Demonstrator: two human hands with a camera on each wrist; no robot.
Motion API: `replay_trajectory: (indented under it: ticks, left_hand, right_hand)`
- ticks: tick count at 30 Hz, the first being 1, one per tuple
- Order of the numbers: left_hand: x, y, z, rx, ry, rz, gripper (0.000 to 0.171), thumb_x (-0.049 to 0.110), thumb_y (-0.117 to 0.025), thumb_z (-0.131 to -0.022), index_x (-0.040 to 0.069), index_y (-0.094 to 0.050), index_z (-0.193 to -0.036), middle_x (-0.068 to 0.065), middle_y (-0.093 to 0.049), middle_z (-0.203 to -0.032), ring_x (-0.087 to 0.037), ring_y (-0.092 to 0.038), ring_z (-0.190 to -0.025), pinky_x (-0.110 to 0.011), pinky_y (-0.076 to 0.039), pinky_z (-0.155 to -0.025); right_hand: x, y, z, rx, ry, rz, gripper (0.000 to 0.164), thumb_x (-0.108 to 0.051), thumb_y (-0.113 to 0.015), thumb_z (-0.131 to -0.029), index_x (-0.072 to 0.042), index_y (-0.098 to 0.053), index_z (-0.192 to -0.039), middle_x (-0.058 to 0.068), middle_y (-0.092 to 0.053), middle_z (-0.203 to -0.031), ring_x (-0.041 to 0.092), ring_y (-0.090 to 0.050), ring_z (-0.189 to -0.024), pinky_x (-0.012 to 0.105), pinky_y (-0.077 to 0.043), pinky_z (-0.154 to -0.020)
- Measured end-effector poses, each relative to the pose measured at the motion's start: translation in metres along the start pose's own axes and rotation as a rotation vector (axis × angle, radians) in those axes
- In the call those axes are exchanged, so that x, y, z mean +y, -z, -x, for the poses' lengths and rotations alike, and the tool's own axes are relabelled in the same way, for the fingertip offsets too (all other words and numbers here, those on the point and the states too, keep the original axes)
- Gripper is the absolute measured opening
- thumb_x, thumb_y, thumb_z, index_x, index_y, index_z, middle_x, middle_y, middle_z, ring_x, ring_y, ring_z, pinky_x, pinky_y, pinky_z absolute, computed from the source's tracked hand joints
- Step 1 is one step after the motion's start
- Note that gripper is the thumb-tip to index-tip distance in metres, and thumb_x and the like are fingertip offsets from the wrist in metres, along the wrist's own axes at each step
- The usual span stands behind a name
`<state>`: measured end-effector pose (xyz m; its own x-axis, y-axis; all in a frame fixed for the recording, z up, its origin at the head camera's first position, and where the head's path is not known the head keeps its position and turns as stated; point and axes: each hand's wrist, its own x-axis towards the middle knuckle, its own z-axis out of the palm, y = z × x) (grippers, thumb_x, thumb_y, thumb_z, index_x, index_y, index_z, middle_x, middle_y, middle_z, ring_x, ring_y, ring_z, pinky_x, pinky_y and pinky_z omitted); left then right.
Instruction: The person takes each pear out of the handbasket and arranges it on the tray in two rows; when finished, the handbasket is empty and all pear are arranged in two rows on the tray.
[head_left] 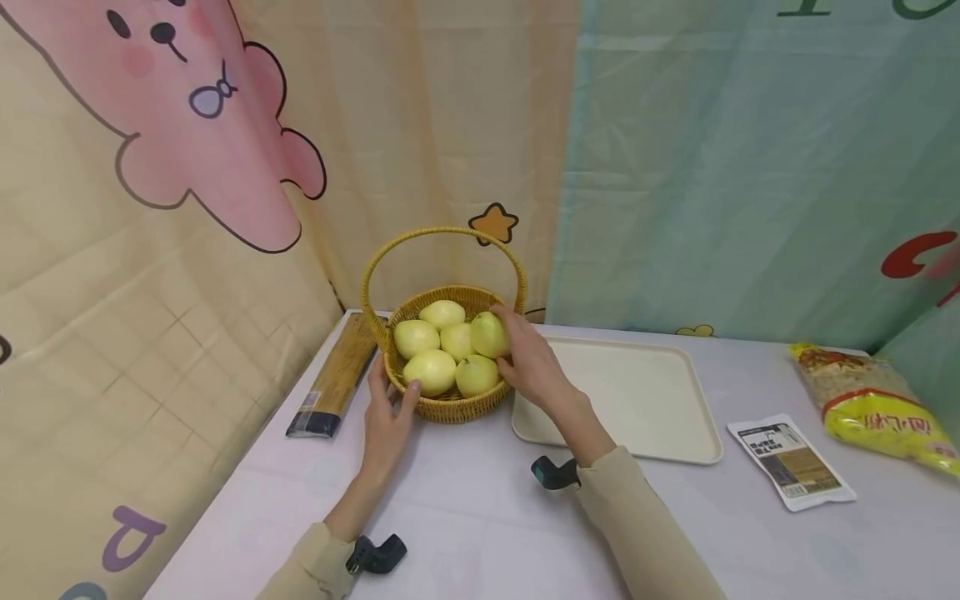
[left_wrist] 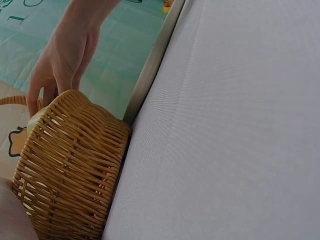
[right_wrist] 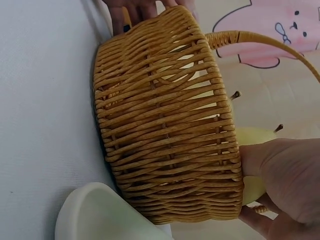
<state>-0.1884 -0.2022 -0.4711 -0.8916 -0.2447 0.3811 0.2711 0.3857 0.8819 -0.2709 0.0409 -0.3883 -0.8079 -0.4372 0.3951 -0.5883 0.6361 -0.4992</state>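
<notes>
A round wicker basket (head_left: 459,410) with a tall arched handle holds several pale yellow-green pears (head_left: 430,372). At its left side, my left hand (head_left: 387,429) grips the rim, the thumb over the edge and the fingers along the outer wall. My right hand (head_left: 531,360) reaches over the right rim and holds a pear (head_left: 489,335) at the right side of the pile. The right wrist view has the right hand (right_wrist: 295,185) close at the rim, its thumb against a pear (right_wrist: 253,190) partly hidden by the hand and the wicker.
A cream tray (head_left: 637,400) lies right of the basket, its left edge close to the wicker. On the left is a long packet of noodles (head_left: 341,375). Farther right are a white-and-brown pouch (head_left: 791,462) and a yellow bag (head_left: 873,408). Printed curtains (head_left: 712,183) stand behind the table.
</notes>
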Motion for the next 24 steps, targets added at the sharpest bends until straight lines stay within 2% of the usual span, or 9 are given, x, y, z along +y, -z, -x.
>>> replay_trajectory:
  ticks: [6, 12, 20, 24]
  left_hand:
    - [0.0005, 0.0, -0.0001, -0.001, 0.0, -0.003, 0.078, 0.031, -0.059, -0.109, 0.02, -0.011, -0.17, -0.017, -0.024, -0.174, -0.041, -0.037, -0.154, -0.055, -0.038, -0.125]
    - [0.0, -0.0003, 0.0007, -0.003, -0.003, 0.005, 0.078, 0.03, -0.058, -0.109, 0.018, -0.011, -0.17, -0.017, -0.024, -0.174, -0.04, -0.035, -0.155, -0.056, -0.038, -0.126]
    - [0.0019, 0.0003, 0.0012, -0.005, 0.003, 0.007, 0.078, 0.031, -0.058, -0.109, 0.02, -0.011, -0.17, -0.015, -0.023, -0.174, -0.037, -0.033, -0.157, -0.056, -0.037, -0.126]
    - [0.0025, 0.0004, 0.0015, -0.003, 0.004, 0.006, 0.079, 0.03, -0.058, -0.109, 0.017, -0.011, -0.17, -0.016, -0.022, -0.174, -0.038, -0.033, -0.157, -0.056, -0.037, -0.126]
  right_hand:
    - [0.0014, 0.0004, 0.0003, 0.004, 0.005, -0.007, 0.079, 0.001, -0.076, -0.091, -0.01, -0.039, -0.16, 0.017, -0.048, -0.159, 0.037, -0.05, -0.144, 0.057, -0.049, -0.117]
    - [0.0042, 0.0041, -0.0012, 0.035, 0.044, -0.095, 0.078, -0.002, -0.079, -0.088, -0.008, -0.044, -0.157, 0.015, -0.05, -0.158, 0.037, -0.049, -0.143, 0.057, -0.046, -0.118]
    - [0.0054, 0.0055, -0.0012, 0.04, -0.006, -0.149, 0.078, -0.009, -0.084, -0.086, -0.011, -0.045, -0.154, 0.015, -0.055, -0.15, 0.035, -0.058, -0.132, 0.055, -0.052, -0.113]
    - [0.0049, 0.0058, -0.0004, 0.058, -0.017, -0.174, 0.077, -0.015, -0.088, -0.087, -0.012, -0.047, -0.152, 0.014, -0.059, -0.146, 0.033, -0.06, -0.129, 0.053, -0.055, -0.11]
